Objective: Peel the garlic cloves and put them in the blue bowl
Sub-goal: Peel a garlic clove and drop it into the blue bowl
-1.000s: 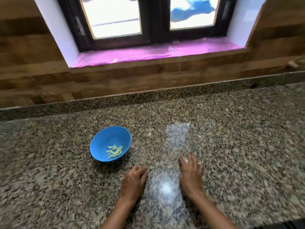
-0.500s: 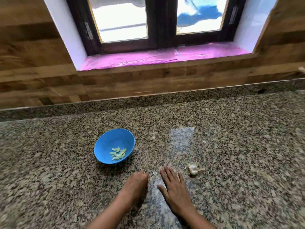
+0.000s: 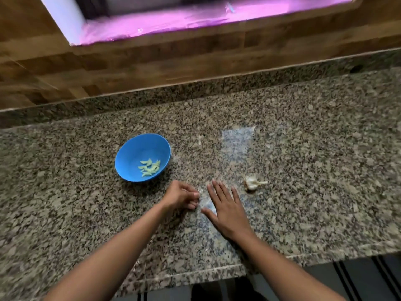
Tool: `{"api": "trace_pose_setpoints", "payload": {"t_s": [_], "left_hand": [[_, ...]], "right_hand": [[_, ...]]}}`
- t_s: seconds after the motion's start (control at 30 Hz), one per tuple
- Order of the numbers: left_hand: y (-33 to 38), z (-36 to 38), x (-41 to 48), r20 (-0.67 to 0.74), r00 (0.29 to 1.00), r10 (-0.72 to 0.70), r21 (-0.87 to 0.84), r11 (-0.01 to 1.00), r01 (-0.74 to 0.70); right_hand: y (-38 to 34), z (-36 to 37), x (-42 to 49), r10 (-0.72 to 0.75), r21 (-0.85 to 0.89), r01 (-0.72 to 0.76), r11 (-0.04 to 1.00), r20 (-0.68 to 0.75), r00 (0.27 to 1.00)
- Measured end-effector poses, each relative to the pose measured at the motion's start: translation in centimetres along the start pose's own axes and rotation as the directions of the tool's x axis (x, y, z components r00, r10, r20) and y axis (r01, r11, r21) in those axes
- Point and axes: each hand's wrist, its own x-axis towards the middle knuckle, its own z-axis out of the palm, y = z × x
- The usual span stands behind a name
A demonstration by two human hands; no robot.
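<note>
A blue bowl (image 3: 132,148) sits on the granite counter, left of centre, with several pale peeled garlic cloves (image 3: 149,168) in it. To the right lies a small white garlic bulb remnant (image 3: 251,183) with its stem pointing right. My left hand (image 3: 180,197) rests just below and right of the bowl with its fingers curled in against the thumb; nothing shows plainly inside them. My right hand (image 3: 227,210) lies flat on the counter with fingers spread, left of the bulb and apart from it. A faint pale scrap lies between the two hands.
The speckled granite counter (image 3: 303,170) stretches wide to both sides, and its front edge (image 3: 217,270) runs near the bottom. Behind it rises a wooden wall (image 3: 152,68) with a pink-covered window sill (image 3: 173,20).
My right hand slid left off the garlic bulb, which now lies uncovered. My left hand curled its fingers in. The view tilted down toward the counter.
</note>
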Motion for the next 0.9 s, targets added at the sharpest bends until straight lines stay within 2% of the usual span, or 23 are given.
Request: {"api": "trace_pose_setpoints", "payload": {"t_s": [0.2,0.33,0.4,0.47,0.5,0.57,0.63,0.77,0.83,0.9], "left_hand": [[0.6,0.6,0.8,-0.029,0.997,-0.07,0.079,0.994,0.072],[0.8,0.7,1.2,-0.051,0.994,-0.093,0.073,0.993,0.097],[0.6,0.9,0.9,-0.088,0.994,-0.059,0.116,0.991,0.069],[0.1,1.0,0.0,-0.086,0.996,0.015,0.13,0.992,-0.003],[-0.2,0.9,-0.6,-0.065,0.997,0.031,0.068,0.997,-0.026],[-0.4,0.8,-1.4,-0.011,1.0,0.017,-0.163,0.987,-0.018],[-0.3,1.0,-1.7,0.036,0.999,0.027,-0.278,0.96,-0.016],[-0.5,1.6,-2.3,0.092,0.992,0.083,-0.305,0.951,-0.051],[-0.5,1.4,-2.3,0.059,0.994,0.096,-0.346,0.936,-0.07],[-0.6,1.2,-2.5,0.022,0.989,0.144,-0.28,0.951,-0.132]], "right_hand": [[0.2,0.6,0.0,0.008,-0.004,-0.008,1.0,0.033,0.999],[0.1,0.7,0.1,0.01,0.014,-0.011,1.0,0.049,0.999],[0.1,0.6,0.1,0.009,0.039,-0.011,0.999,0.046,0.999],[0.0,-0.1,0.1,0.027,0.163,-0.033,0.986,0.039,0.999],[0.0,-0.6,0.3,0.042,0.298,-0.05,0.953,0.034,0.999],[-0.1,-1.6,1.1,0.042,0.586,-0.066,0.808,0.054,0.998],[-0.1,-2.2,1.9,0.031,0.728,-0.069,0.683,0.066,0.997],[0.5,-3.3,2.6,0.023,0.863,-0.138,0.486,0.145,0.989],[0.6,-3.9,2.6,-0.045,0.885,-0.176,0.431,0.216,0.975],[0.3,-4.3,2.5,-0.069,0.889,-0.211,0.406,0.261,0.963]]}}
